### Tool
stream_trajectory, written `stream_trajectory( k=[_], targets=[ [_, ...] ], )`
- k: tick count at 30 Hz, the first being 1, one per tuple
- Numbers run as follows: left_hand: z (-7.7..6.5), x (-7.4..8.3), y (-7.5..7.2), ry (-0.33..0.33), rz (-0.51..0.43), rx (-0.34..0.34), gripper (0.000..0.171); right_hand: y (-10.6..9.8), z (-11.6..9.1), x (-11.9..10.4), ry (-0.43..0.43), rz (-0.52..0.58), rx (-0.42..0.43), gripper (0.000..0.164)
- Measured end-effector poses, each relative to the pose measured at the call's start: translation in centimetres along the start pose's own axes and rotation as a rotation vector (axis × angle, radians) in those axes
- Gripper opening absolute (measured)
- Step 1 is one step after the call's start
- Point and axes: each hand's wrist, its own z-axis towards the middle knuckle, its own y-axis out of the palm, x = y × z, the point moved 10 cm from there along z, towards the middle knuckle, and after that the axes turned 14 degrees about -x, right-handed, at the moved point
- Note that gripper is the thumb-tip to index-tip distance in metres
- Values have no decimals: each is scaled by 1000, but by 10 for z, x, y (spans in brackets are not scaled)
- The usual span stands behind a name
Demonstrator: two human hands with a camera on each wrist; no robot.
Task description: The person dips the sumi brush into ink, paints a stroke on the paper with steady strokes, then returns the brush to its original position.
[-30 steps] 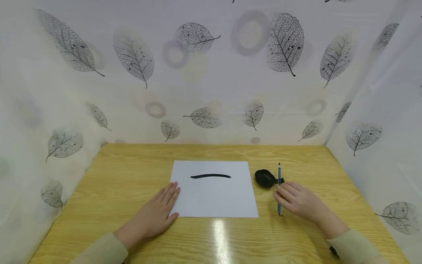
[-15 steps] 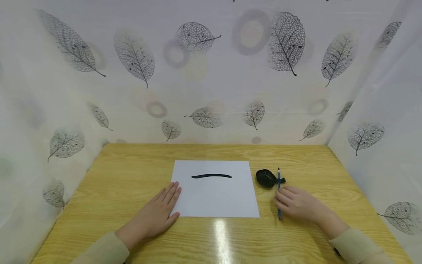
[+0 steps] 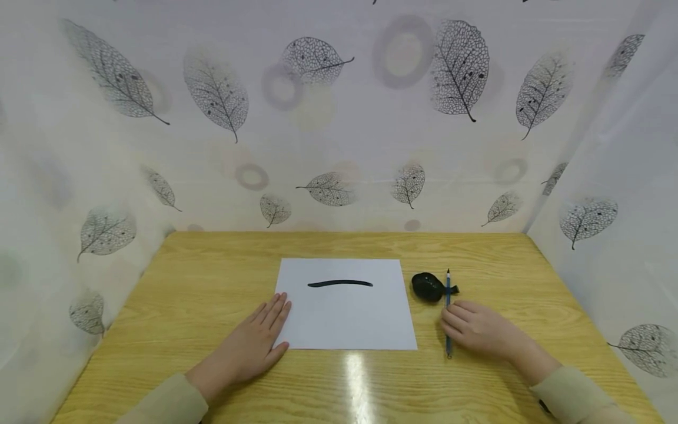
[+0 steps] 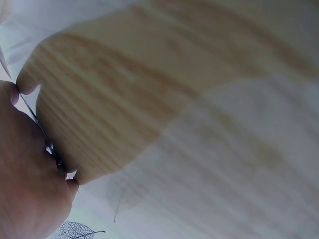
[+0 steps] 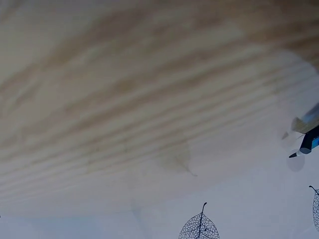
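A white sheet of paper [image 3: 346, 324] lies on the table, with one black horizontal stroke [image 3: 340, 283] across its upper part. My left hand [image 3: 256, 338] rests flat at the paper's left edge, fingers straight and fingertips on the sheet. To the right of the paper is a small black ink dish [image 3: 426, 287] with a short handle. My right hand [image 3: 477, 328] holds a blue writing brush [image 3: 448, 294] by its lower half; its dark tip points away from me and its shaft crosses the dish's handle. A small loop shows at the brush's near end. The right wrist view catches only the brush tip [image 5: 301, 149].
The yellow wood-grain table [image 3: 212, 259] is enclosed at the back and sides by pale curtains [image 3: 339, 135] with leaf prints. A small dark object [image 3: 544, 406] shows partly beneath the right sleeve. Light glares off the table in front of the paper.
My right hand has moved slightly toward me, drawing the brush nearer so its tip sits lower beside the dish. My left hand and the paper have stayed put.
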Motion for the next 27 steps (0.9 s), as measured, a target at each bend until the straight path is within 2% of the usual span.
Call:
stream_trajectory(
  k=[6,27],
  targets=[
    [0,0,0,1,-20,-3,75,3,-1,-1,-10,-10,-30,62],
    [-3,1,-5,2,-42,23,73,6,-2,-3,-8,-10,-56,63]
  ],
)
